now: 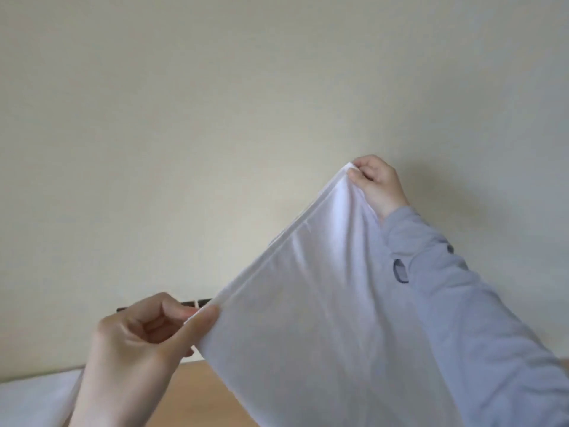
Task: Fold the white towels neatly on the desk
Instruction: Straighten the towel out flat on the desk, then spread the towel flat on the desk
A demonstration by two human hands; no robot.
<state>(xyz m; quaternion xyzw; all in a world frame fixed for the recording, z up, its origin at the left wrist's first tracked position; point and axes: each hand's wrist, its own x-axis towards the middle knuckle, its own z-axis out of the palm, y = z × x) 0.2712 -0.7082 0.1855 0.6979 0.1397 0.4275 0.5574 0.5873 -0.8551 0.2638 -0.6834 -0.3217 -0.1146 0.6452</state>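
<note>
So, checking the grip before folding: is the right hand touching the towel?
Touching: the head view shows the right hand pinching a raised corner of the towel.

My left hand (147, 337) pinches the towel (308, 318) by its top edge, low on the left. My right hand (374, 183) holds that edge's other end, higher and to the right. The towel hangs over the bench (197, 392) (a second towel (34, 396) lies at its left edge), the wall (215, 118) behind.
</note>
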